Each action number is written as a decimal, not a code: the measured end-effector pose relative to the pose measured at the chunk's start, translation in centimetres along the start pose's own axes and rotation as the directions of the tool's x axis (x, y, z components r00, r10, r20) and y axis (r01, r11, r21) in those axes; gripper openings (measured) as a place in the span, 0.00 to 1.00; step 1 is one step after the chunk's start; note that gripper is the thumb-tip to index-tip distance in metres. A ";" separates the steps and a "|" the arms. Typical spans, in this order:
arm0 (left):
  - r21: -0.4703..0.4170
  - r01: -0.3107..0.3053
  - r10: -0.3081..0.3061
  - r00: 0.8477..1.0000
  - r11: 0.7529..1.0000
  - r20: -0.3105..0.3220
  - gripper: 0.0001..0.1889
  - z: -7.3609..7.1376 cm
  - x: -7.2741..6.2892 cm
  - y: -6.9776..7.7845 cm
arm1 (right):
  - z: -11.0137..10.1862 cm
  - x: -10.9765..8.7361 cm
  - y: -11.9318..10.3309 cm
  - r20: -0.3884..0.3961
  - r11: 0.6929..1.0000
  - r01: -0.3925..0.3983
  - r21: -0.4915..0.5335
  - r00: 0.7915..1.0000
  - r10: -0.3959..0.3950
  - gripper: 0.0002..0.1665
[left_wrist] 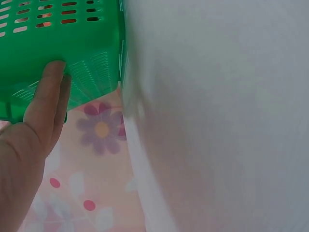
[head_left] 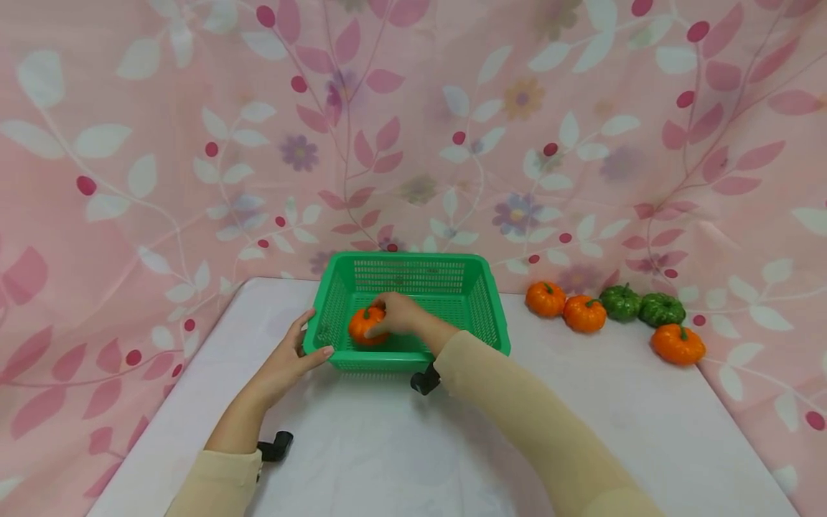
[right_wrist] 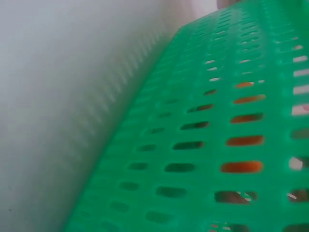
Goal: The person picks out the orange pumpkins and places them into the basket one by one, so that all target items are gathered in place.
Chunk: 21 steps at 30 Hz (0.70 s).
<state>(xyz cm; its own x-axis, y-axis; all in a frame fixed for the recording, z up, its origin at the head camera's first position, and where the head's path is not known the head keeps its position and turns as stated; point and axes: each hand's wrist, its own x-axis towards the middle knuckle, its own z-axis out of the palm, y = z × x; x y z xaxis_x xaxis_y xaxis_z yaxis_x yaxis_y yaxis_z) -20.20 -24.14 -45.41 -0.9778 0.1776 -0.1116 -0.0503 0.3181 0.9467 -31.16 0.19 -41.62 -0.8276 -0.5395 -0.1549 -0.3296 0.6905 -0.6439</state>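
A green plastic basket (head_left: 400, 357) with slotted walls sits on the white table. Inside it, toward the left front, is a small orange pumpkin (head_left: 363, 332) with a green stem. My right hand (head_left: 402, 314) reaches over the front rim and grips this pumpkin from its right side. At the basket's left front corner, my left hand (head_left: 284, 365) touches the outside, thumb at the front rim and fingers along the left side. The left wrist view shows those fingers (left_wrist: 46, 104) straight against the green wall. Through the slots in the right wrist view, orange patches of the pumpkin (right_wrist: 242, 167) show.
To the right of the basket lie two orange pumpkins (head_left: 545, 299) (head_left: 584, 314), two green pumpkins (head_left: 621, 303) (head_left: 662, 309) and another orange pumpkin (head_left: 678, 345) near the table's right edge. A pink floral cloth (head_left: 420, 129) hangs behind the table.
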 end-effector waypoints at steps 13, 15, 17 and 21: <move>0.007 -0.006 0.006 1.000 1.000 -0.004 0.51 -0.2 -0.1 0.1 | 0.3 0.2 -0.5 0.022 0.998 -0.055 -0.014 0.998 0.055 0.40; 0.007 -0.011 0.011 1.000 1.000 -0.001 0.51 -0.2 0.0 0.1 | 0.3 0.1 -0.6 0.025 0.998 -0.066 -0.006 0.997 0.066 0.40; 0.006 -0.012 0.012 1.000 1.000 0.003 0.51 -0.2 0.0 0.1 | 0.3 0.1 -0.5 0.026 0.997 -0.075 -0.002 0.997 0.075 0.40; -0.006 0.000 0.000 1.000 1.000 0.004 0.51 0.0 0.0 0.1 | 0.4 0.0 -0.3 0.036 0.996 -0.088 -0.003 0.995 0.088 0.40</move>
<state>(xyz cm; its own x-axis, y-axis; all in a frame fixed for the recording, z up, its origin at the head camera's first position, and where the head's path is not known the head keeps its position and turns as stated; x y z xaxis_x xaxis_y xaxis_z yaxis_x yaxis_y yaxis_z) -20.19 -24.15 -45.34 -0.9769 0.1814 -0.1131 -0.0517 0.3126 0.9485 -30.84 -0.20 -41.78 -0.8365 -0.4936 -0.2380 -0.2568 0.7369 -0.6254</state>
